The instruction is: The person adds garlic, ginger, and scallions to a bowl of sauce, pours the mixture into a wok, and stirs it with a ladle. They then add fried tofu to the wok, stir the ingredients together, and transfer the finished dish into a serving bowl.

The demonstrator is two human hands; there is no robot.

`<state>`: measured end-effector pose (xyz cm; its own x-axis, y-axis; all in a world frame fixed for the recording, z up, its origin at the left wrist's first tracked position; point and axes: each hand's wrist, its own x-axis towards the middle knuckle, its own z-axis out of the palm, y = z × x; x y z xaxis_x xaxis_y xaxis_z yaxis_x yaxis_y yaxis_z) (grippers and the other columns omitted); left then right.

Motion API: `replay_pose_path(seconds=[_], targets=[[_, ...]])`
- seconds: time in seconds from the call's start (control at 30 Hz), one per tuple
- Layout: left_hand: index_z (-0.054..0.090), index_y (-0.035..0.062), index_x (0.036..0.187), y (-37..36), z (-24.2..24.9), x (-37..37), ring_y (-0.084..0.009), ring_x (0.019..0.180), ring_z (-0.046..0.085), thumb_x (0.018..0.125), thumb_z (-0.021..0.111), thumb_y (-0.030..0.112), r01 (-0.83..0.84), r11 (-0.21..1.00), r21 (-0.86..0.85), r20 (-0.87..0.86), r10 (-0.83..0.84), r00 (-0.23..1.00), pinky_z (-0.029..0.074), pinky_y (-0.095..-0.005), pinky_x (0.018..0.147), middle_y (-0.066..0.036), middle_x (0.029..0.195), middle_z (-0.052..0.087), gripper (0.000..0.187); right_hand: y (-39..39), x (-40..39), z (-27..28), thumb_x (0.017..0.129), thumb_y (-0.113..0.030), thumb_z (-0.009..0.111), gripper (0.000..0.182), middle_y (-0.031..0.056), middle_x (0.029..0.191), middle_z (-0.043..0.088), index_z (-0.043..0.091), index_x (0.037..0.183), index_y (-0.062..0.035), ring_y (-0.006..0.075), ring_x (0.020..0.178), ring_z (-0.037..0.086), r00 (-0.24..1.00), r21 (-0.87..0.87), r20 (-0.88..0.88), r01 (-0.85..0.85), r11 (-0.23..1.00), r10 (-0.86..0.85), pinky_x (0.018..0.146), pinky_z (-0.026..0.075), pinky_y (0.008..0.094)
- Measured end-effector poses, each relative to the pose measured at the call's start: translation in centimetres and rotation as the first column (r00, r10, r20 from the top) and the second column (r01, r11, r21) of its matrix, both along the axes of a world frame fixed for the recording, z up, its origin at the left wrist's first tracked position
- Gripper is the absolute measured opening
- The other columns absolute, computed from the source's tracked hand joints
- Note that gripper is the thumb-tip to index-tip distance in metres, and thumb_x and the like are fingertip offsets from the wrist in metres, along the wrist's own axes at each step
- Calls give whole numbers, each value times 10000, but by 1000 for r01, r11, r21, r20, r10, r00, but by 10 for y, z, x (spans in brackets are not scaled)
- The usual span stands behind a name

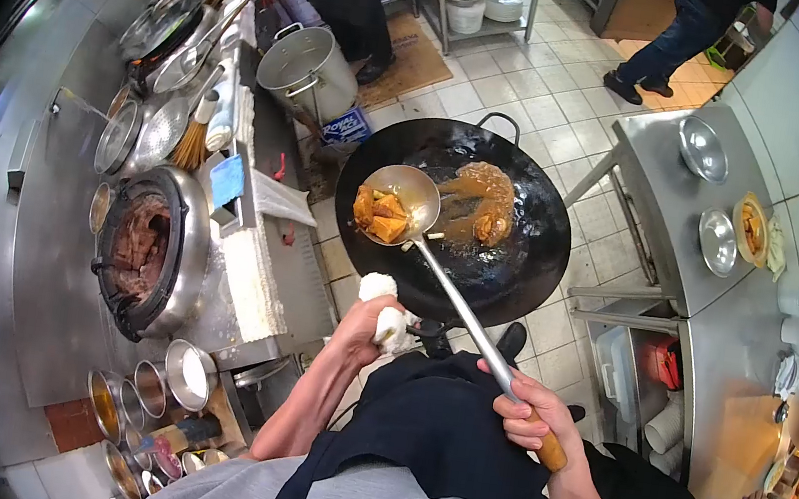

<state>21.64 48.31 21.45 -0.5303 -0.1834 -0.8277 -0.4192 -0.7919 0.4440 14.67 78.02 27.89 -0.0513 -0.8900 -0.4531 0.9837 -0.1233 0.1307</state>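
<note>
In my left hand (370,332) is a bunched white cloth (383,300), wrapped at the near handle of a large black wok (382,151). The wok is held out in front of me, over the tiled floor. My right hand (537,417) is closed round the wooden-ended handle of a long metal ladle (465,311). The ladle's bowl overlaps the wok's left half and holds golden-brown chunks of food (382,215) with some sauce. Beside it in the wok lies a patch of thick brown sauce with a piece of food (492,219).
To the left a round burner (139,251) is set in the steel range, with metal bowls (189,373) below it. A big pot (308,71) stands behind the wok. On the right counter are steel bowls (703,148) and a yellowish dish (752,227). Other people are nearby.
</note>
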Motion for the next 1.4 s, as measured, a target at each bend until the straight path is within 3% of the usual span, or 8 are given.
replay_pose_path(seconds=[0.3, 0.47, 0.57, 0.7, 0.8, 1.03, 1.13, 1.4], targets=[[519, -2, 1021, 44, 25, -30, -300, 700, 677, 746, 621, 43, 31, 998, 58, -84, -26, 996, 550, -407, 560, -154, 806, 638, 296, 89, 1, 14, 1029, -191, 434, 480, -6, 643, 377, 296, 1481, -106, 35, 359, 358, 965, -58, -63, 251, 966, -254, 303, 333, 208], [566, 7, 880, 67, 42, -47, -337, 720, 680, 760, 602, 98, 113, 991, 71, -93, -106, 990, 562, -414, 568, -163, 766, 642, 154, 159, 3, 50, 1013, -156, 465, 521, 2, 645, 379, 269, 1493, -105, 48, 362, 357, 835, -36, -211, 513, 858, -509, 297, 319, 217], [570, 4, 814, 79, 38, -51, -352, 713, 677, 759, 596, 93, 65, 985, 158, -111, -47, 993, 570, -403, 586, -165, 734, 642, 108, 196, -9, 75, 992, -146, 498, 499, -13, 609, 371, 315, 1454, -93, 48, 346, 349, 688, 67, -463, 656, 752, -559, 281, 302, 229], [566, 9, 812, 97, 48, -56, -327, 671, 674, 753, 589, 83, 121, 986, 115, -105, -109, 989, 570, -377, 575, -164, 726, 645, 97, 238, -54, 92, 927, -88, 521, 481, -18, 605, 386, 377, 1385, -89, 66, 355, 373, 563, 393, -772, 787, 475, -295, 288, 309, 246], [543, 39, 790, 106, 43, -57, -308, 632, 656, 757, 587, 79, 65, 995, 80, -68, -59, 996, 571, -378, 570, -125, 689, 615, 68, 274, -102, 72, 909, -75, 528, 416, -12, 612, 407, 413, 1308, -54, 79, 367, 392, 502, 454, -862, 827, 330, -74, 299, 335, 254], [524, 42, 802, 129, 46, -60, -311, 630, 629, 760, 574, 70, -62, 997, 43, -40, 64, 997, 572, -408, 611, -120, 707, 591, 71, 344, -184, 32, 875, -69, 580, 477, 8, 632, 457, 380, 1303, -1, 86, 384, 429, 548, 529, -836, 800, 283, 13, 320, 380, 262], [525, 36, 807, 138, 56, -62, -318, 640, 629, 754, 576, 71, -50, 998, -24, 34, 51, 998, 569, -407, 611, -129, 717, 589, 82, 353, -193, 27, 866, -59, 583, 634, 13, 636, 469, 301, 1430, 3, 95, 381, 433, 519, 517, -852, 814, 265, 69, 328, 389, 268], [511, 35, 826, 138, 44, -57, -312, 635, 626, 741, 576, 48, -76, 997, 18, 21, 75, 997, 588, -422, 659, -122, 691, 570, 108, 342, -188, 36, 874, -59, 570, 610, 0, 624, 471, 334, 1436, -32, 81, 383, 431, 508, 557, -818, 817, 151, 270, 333, 389, 258]])
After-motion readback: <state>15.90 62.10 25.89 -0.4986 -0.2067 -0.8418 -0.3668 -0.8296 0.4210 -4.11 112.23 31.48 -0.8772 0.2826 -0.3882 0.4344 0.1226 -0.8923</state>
